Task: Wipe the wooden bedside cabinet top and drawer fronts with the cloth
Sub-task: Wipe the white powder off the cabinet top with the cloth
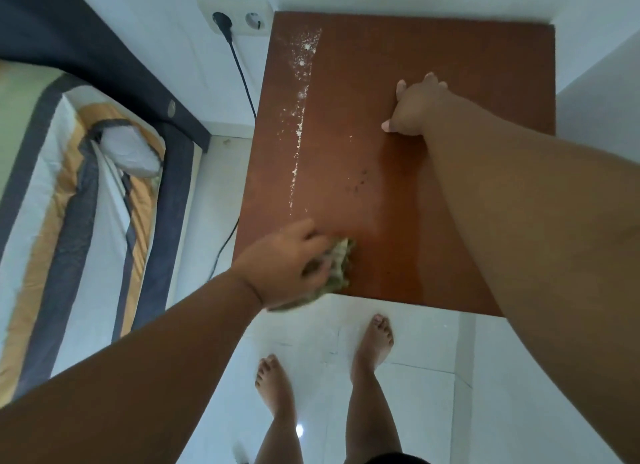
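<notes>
The reddish-brown wooden cabinet top [450, 65] fills the upper middle of the head view, seen from above. A streak of white powder [298, 117] runs down its left side, and a few dark specks [360, 179] lie near the middle. My left hand [284, 263] grips a crumpled greenish cloth [337, 269] and presses it on the top's near left corner, at the lower end of the streak. My right hand [412, 107] rests flat on the top, fingers spread, holding nothing. The drawer fronts are hidden below the top.
A bed with a striped cover [86, 204] stands close on the left. A wall socket [239, 18] with a black cable [242, 76] sits between bed and cabinet. My bare feet [377, 339] stand on white tiles before the cabinet. White walls flank its back and right.
</notes>
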